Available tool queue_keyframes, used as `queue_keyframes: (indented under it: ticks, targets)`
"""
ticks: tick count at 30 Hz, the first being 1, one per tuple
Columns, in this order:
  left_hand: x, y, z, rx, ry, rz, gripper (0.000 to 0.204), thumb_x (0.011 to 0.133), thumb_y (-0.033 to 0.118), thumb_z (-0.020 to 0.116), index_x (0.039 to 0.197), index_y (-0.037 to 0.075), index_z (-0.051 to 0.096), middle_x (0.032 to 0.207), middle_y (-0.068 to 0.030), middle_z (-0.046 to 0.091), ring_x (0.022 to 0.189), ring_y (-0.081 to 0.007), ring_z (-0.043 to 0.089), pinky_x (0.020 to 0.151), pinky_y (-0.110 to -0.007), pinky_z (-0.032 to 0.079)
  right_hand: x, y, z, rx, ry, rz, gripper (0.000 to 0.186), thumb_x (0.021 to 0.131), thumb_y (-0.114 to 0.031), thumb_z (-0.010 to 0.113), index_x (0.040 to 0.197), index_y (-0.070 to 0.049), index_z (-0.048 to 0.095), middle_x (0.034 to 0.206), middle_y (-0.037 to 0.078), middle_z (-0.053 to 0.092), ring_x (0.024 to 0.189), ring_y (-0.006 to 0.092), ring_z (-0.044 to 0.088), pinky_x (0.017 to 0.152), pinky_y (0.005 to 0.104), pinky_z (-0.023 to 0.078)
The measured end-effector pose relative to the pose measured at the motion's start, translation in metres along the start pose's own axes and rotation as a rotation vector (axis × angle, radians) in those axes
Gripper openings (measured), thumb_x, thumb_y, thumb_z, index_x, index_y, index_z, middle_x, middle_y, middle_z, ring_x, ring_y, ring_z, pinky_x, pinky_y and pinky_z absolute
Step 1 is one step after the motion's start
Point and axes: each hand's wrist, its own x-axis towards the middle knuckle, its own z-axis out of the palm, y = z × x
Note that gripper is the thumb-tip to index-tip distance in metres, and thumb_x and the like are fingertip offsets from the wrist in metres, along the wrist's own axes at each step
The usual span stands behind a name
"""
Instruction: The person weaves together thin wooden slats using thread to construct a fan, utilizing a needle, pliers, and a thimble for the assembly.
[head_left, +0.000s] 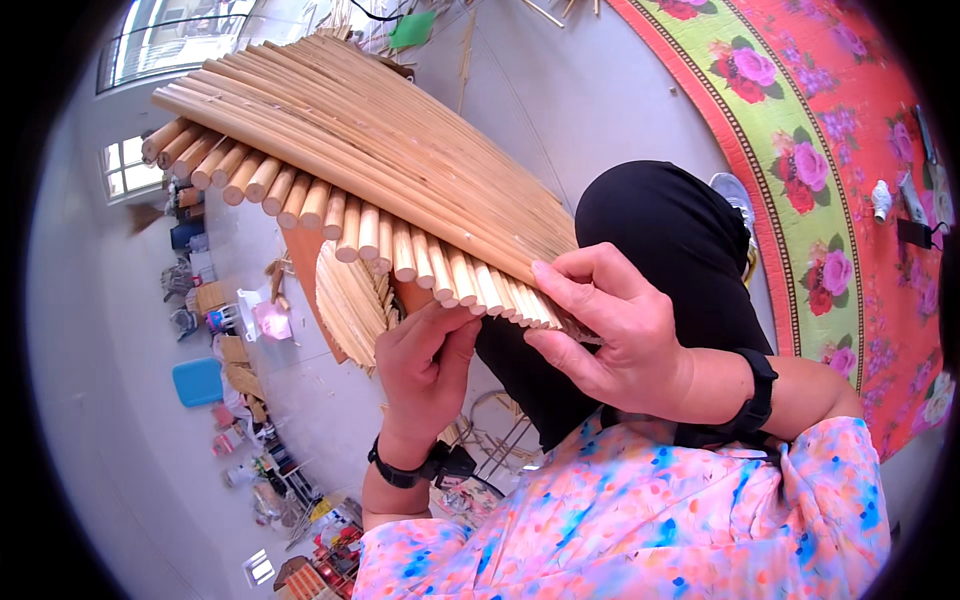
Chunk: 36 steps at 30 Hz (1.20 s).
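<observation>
A fan-like panel of pale, round cane sticks slants across the upper middle, its cut ends stepped along the lower edge. My left hand grips that edge from below, fingers curled near the stick ends. My right hand holds the narrower right end, with thumb and fingers on the sticks. Behind the panel, a smaller rounded piece of similar sticks rests by a reddish-brown board. My black-trousered knee is just beyond my right hand.
A red floral mat with a green border lies at the right, with small tools on it. At the left, clutter, including a blue panel, lines the wall. Loose sticks and metal rods lie below my hands on the grey floor.
</observation>
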Motion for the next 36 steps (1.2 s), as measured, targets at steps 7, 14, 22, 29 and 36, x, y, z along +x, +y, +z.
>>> queue_keyframes:
  ticks: [7,14,22,29,36]
  targets:
    - [0.0,0.003,0.004,-0.026,0.034,-0.013,0.007,0.086,-0.004,0.064,0.092,-0.002,0.064,0.072,-0.011,0.061,0.058,-0.0205,0.058,0.052,-0.028,0.042,0.002,0.001,-0.004,-0.01,-0.003,-0.003,0.044,0.074,-0.007,0.078,0.112,0.007,0.062,0.097,0.015,0.057,0.073,0.0247,0.061,0.062,0.0308,0.053]
    - [0.002,0.001,0.013,-0.063,0.085,-0.001,0.004,0.087,-0.001,0.064,0.084,-0.002,0.061,0.064,-0.0006,0.054,0.057,-0.0073,0.046,0.052,-0.023,0.034,0.003,0.001,-0.004,0.0,-0.002,-0.005,0.044,0.074,-0.007,0.078,0.112,0.008,0.062,0.095,0.014,0.057,0.073,0.0247,0.061,0.061,0.031,0.053]
    - [0.002,0.004,0.012,-0.029,0.062,-0.035,0.004,0.085,-0.003,0.064,0.088,-0.002,0.063,0.071,-0.0102,0.061,0.056,-0.0199,0.058,0.052,-0.028,0.043,0.003,0.0,-0.003,0.0,0.004,0.006,0.043,0.074,-0.007,0.078,0.111,0.008,0.063,0.094,0.014,0.057,0.073,0.0252,0.061,0.062,0.0313,0.053]
    - [0.006,0.006,0.016,0.037,0.073,0.017,0.007,0.084,0.0,0.065,0.08,0.0,0.06,0.066,-0.0121,0.058,0.054,-0.0272,0.056,0.049,-0.033,0.04,0.002,0.0,-0.001,0.013,-0.009,0.008,0.043,0.072,-0.007,0.078,0.11,0.008,0.063,0.093,0.014,0.058,0.076,0.0272,0.061,0.064,0.0328,0.053]
    - [0.006,0.017,0.015,0.085,0.081,-0.043,0.004,0.086,0.0,0.062,0.085,0.0,0.058,0.069,-0.0142,0.059,0.058,-0.0303,0.06,0.052,-0.036,0.043,0.003,-0.005,-0.001,-0.008,-0.02,0.002,0.044,0.072,-0.006,0.078,0.111,0.007,0.061,0.095,0.015,0.056,0.078,0.0283,0.06,0.065,0.0335,0.053]
